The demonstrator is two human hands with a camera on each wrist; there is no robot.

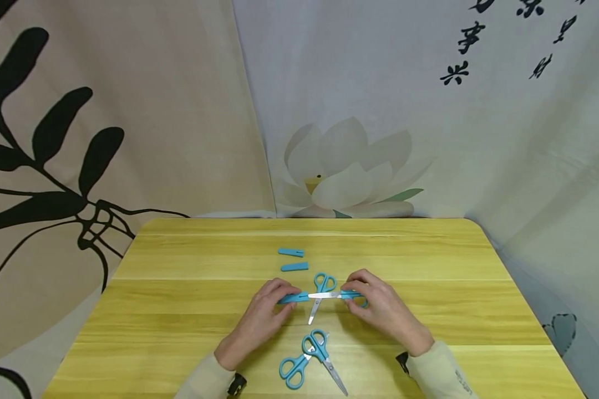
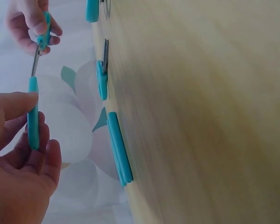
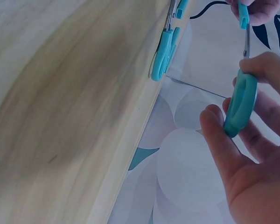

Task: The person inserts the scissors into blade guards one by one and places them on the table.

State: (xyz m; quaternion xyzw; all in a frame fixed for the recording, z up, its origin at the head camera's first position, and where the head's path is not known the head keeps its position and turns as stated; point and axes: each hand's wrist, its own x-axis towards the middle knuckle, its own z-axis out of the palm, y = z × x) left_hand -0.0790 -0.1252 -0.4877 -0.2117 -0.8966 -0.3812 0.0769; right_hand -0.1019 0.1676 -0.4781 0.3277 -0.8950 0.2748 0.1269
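My left hand pinches a blue blade cover between thumb and fingers. Across from it, my right hand holds a pair of scissors by its blue handles, with the closed blades pointing left. The blade tip meets the cover's mouth; how far inside it lies I cannot tell. In the left wrist view, the held cover lines up with the blades. The right wrist view shows thumb and fingers around the scissors' handle. Beneath the held blades, more blue-handled scissors lie on the table.
Two loose blue covers, one farther back and one nearer, lie beyond the hands on the wooden table. Two scissors lie crossed near the front, one on the left and one on top. A printed curtain hangs behind.
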